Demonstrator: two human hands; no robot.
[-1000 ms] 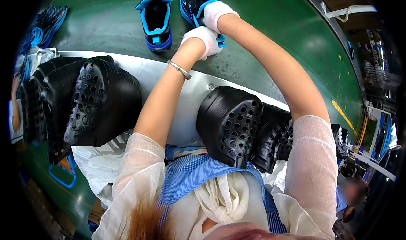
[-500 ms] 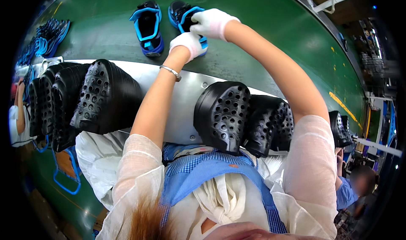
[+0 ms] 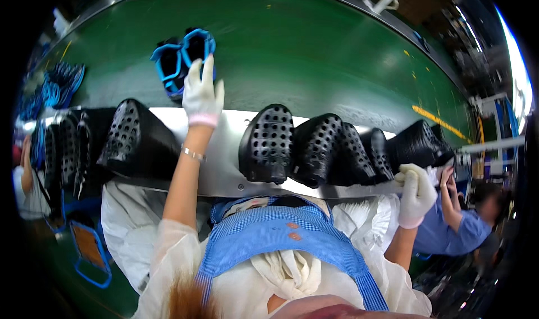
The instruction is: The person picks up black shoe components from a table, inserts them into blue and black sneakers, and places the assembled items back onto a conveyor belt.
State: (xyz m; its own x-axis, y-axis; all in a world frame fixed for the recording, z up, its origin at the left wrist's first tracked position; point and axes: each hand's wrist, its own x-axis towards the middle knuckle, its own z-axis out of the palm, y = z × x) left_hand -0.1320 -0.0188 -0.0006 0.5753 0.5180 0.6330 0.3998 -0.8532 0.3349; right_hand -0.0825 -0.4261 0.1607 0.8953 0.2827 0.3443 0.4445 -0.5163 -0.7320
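Conveyor belt (image 3: 314, 55): wide and green, curving across the whole far side of the bench, bare over most of its width.
Metal ledge (image 3: 224, 150): a silver strip along the belt's near edge, right in front of the person.
Black perforated shoes (image 3: 314, 147): a row stands on that ledge, one big one (image 3: 137, 142) left of the reaching arm, a tight cluster of several to the right of it, running on toward the ledge's right end.
Blue apron (image 3: 281, 235): checked blue, over a white sheer top, at the ledge's near side.
Blue-and-black sandals (image 3: 182, 60): the pair lies side by side on the belt's left part, just past the near edge.
Left hand (image 3: 202, 91): white glove, bracelet at the wrist, arm stretched out; fingers slightly spread, fingertips resting on the right-hand sandal.
Right hand (image 3: 416, 192): gloved too, down at the ledge's right end; fingers curled together beside the last black shoes, whether it grips anything I cannot tell.
Co-worker (image 3: 466, 229): in blue, just beyond that right end.
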